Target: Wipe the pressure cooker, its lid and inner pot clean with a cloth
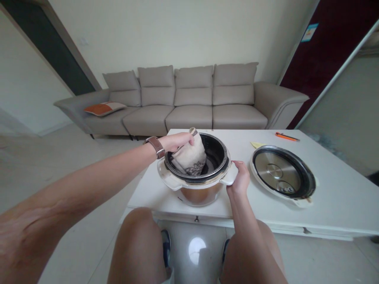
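Observation:
A white electric pressure cooker (199,195) with a dark inner pot stands near the front edge of the white table. My left hand (180,141), a brown watch strap on its wrist, grips a cream cloth (191,156) with a dark pattern. The cloth hangs down into the pot's left side, against the inner wall. My right hand (239,177) is closed round the white handle on the cooker's right side. To the right, the cooker's lid (276,171) lies upside down with its metal inside facing up.
An orange utility knife (287,137) lies at the table's far right, and a small yellow piece (257,144) shows behind the lid. Beyond the white table (334,197) stands a grey sofa (189,114) with an orange cushion (104,108). My knees are against the table's front.

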`<state>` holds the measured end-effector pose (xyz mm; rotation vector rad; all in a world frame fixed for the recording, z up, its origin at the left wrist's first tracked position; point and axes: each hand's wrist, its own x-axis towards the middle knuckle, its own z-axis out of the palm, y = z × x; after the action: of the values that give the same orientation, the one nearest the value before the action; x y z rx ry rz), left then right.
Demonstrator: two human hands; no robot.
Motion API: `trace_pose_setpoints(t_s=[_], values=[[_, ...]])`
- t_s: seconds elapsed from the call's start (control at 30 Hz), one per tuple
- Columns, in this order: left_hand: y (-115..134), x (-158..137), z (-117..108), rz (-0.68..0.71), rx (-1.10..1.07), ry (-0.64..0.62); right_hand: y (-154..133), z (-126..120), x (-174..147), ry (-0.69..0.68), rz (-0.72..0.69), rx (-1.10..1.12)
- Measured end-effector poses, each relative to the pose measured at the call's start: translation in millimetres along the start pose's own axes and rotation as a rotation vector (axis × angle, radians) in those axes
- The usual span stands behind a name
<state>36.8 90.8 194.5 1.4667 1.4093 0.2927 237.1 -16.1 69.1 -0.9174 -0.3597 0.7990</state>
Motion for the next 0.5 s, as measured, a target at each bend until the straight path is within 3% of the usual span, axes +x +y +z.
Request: trace_pose_setpoints(t_s=[0.07, 0.17, 0.3, 0.4, 0.5], values=[[4.7, 0.1, 16.9, 0.086, -0.051, 0.048, 0.0, 0.2, 0.2, 0.003, 0.003, -0.002], [11.8, -2.6, 49.8, 0.212, 0.083, 0.091, -0.2, 0.6, 0.4, -0.002, 0.01, -0.005], [18.6, -10.1, 81.2, 0.349, 0.342, 0.007, -0.2, 0.8, 0.6, -0.004, 0.014, 0.0], [16.9, -15.8, 82.4, 0.36, 0.45, -0.05, 0.1, 0.8, 0.4, -0.011, 0.008, 0.001], [8.2, -20.8, 69.3, 0.353, 0.492, -0.197, 0.6, 0.4, 0.2, -0.002, 0.011, 0.008]])
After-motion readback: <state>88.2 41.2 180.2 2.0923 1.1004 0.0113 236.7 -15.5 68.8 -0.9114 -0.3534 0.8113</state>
